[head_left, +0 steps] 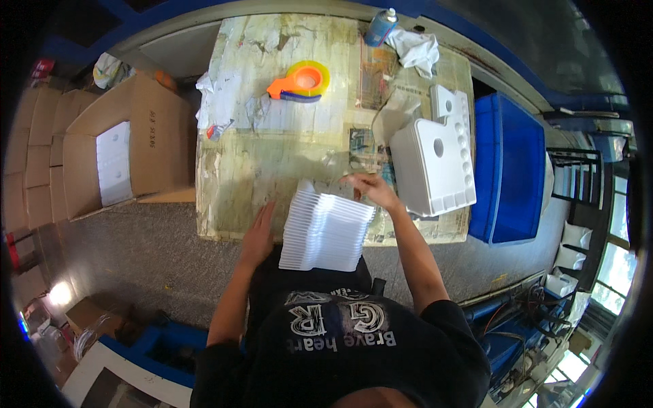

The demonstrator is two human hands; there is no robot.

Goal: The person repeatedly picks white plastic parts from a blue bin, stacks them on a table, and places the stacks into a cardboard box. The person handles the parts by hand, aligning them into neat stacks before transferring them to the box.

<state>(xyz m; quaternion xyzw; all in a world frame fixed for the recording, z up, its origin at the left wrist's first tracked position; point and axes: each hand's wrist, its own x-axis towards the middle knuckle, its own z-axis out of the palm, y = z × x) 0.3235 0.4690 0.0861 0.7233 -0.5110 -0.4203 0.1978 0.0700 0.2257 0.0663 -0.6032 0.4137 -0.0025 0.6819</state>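
Note:
A neat stack of thin white plastic trays point(325, 231) stands on edge at the table's near side, against my body. My left hand point(258, 236) lies flat along the stack's left side, fingers straight and nothing in them. At the far right corner of the stack is my right hand point(371, 189), fingers bent and apart, holding nothing that I can see. Whether its fingertips touch the trays I cannot tell. Right of it stands another pile of white paint-palette trays point(435, 160) with a thumb hole and round wells.
An orange tape dispenser point(299, 83) with yellow tape lies on the worn table point(238, 170). A spray can point(380, 28) and a white rag point(416, 51) are at the back. A blue bin point(510, 170) stands right; an open carton point(160, 136) with white trays stands left.

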